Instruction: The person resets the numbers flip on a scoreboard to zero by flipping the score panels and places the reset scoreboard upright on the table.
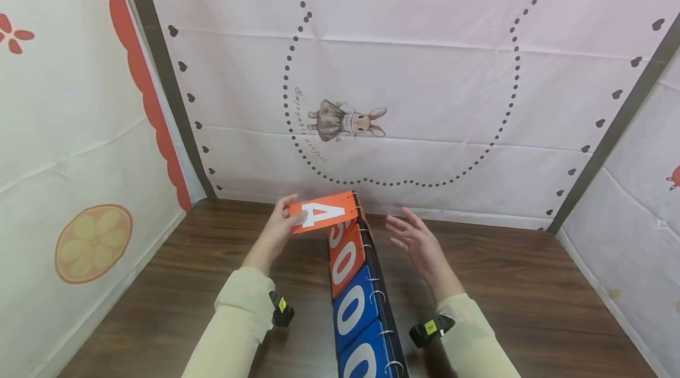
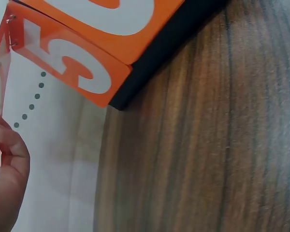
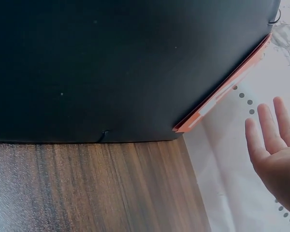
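A tabletop flip scoreboard [image 1: 383, 307] with a black base stands lengthwise on the table, its number cards on metal rings. My left hand [image 1: 277, 230] pinches the free edge of an orange card [image 1: 325, 214] at the far end, lifted and marked with a white character like an A. Beneath it, in the left wrist view, hangs another orange card [image 2: 82, 67] that carries a white 5. On the scoreboard's other side my right hand [image 1: 419, 245] hovers with fingers spread, touching nothing. The right wrist view has the plain black back [image 3: 111, 72] beside that hand.
Two blue cards [image 1: 347, 310] showing 0 fill the near end. The dark wooden table [image 1: 504, 295] extends on both sides. A printed cloth wall [image 1: 425, 100] with a rabbit picture rises behind, and white cloth walls stand left and right.
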A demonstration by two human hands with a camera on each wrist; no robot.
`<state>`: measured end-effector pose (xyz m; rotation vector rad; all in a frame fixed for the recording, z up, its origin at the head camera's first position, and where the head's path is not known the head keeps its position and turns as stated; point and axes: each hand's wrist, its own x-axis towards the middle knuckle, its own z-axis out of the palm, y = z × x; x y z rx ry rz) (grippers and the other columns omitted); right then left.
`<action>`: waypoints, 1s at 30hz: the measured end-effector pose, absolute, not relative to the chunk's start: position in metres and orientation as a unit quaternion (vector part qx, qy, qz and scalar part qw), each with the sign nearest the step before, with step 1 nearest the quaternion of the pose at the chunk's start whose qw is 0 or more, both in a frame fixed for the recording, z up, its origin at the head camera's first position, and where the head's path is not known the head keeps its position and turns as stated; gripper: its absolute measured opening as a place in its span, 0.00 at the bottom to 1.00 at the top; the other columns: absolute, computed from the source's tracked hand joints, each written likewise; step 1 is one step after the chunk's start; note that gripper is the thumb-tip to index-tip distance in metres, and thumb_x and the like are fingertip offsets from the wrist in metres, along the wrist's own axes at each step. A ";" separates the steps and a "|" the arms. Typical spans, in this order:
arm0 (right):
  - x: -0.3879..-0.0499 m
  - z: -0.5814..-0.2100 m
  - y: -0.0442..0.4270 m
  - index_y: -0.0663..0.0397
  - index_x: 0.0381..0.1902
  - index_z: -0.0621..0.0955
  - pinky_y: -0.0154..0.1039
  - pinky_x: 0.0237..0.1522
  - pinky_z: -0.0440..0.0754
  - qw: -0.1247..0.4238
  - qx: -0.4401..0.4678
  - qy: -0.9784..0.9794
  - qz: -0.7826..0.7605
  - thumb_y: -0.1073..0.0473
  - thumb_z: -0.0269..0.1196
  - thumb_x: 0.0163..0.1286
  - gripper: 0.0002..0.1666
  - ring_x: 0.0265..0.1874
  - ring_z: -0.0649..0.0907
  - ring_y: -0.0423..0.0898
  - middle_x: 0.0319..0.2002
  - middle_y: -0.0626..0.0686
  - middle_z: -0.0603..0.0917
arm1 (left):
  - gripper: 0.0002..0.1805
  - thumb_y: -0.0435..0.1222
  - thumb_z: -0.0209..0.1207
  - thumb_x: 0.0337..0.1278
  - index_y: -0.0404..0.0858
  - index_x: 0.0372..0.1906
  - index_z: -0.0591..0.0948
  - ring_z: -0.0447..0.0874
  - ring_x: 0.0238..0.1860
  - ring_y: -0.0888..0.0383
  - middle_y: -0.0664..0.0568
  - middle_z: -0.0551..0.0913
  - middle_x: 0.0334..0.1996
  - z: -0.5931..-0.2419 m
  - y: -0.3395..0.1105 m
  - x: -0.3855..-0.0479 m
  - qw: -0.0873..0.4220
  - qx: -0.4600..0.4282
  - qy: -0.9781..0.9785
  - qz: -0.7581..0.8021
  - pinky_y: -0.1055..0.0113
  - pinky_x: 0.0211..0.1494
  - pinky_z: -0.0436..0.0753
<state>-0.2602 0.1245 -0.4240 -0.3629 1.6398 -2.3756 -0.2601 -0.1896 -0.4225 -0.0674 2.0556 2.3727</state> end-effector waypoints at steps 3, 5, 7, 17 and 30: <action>-0.260 -0.425 0.124 0.53 0.70 0.53 0.52 0.62 0.62 0.115 -0.122 0.562 -0.810 0.71 0.43 0.66 0.35 0.62 0.68 0.56 0.64 0.65 0.65 | 0.35 0.31 0.55 0.60 0.39 0.69 0.53 0.77 0.40 0.61 0.41 0.67 0.53 -0.428 -0.189 -0.261 -0.004 -0.047 0.662 0.748 0.73 0.40 0.78; -0.261 -0.426 0.123 0.53 0.70 0.54 0.52 0.62 0.62 0.114 -0.119 0.563 -0.810 0.71 0.44 0.65 0.35 0.61 0.69 0.56 0.64 0.65 0.65 | 0.35 0.31 0.56 0.60 0.39 0.68 0.54 0.77 0.39 0.61 0.41 0.68 0.51 -0.433 -0.188 -0.262 -0.006 -0.059 0.664 0.745 0.73 0.39 0.78; -0.261 -0.427 0.123 0.53 0.70 0.54 0.52 0.62 0.62 0.112 -0.115 0.561 -0.812 0.71 0.44 0.65 0.35 0.61 0.69 0.56 0.63 0.66 0.65 | 0.35 0.31 0.57 0.59 0.39 0.68 0.54 0.77 0.37 0.61 0.41 0.68 0.50 -0.439 -0.187 -0.262 -0.007 -0.067 0.665 0.744 0.73 0.37 0.78; -0.262 -0.431 0.121 0.53 0.70 0.55 0.52 0.62 0.63 0.111 -0.110 0.566 -0.810 0.72 0.44 0.65 0.34 0.60 0.70 0.55 0.63 0.65 0.66 | 0.38 0.41 0.65 0.51 0.43 0.65 0.59 0.74 0.42 0.54 0.41 0.68 0.54 -0.464 -0.170 -0.260 0.015 -0.098 0.704 0.704 0.67 0.37 0.72; -0.262 -0.436 0.115 0.55 0.69 0.56 0.55 0.62 0.59 0.112 -0.100 0.555 -0.818 0.73 0.44 0.64 0.34 0.59 0.71 0.56 0.60 0.64 0.70 | 0.31 0.45 0.60 0.57 0.36 0.61 0.65 0.74 0.43 0.51 0.40 0.71 0.53 -0.485 -0.151 -0.259 0.071 -0.087 0.712 0.693 0.67 0.37 0.76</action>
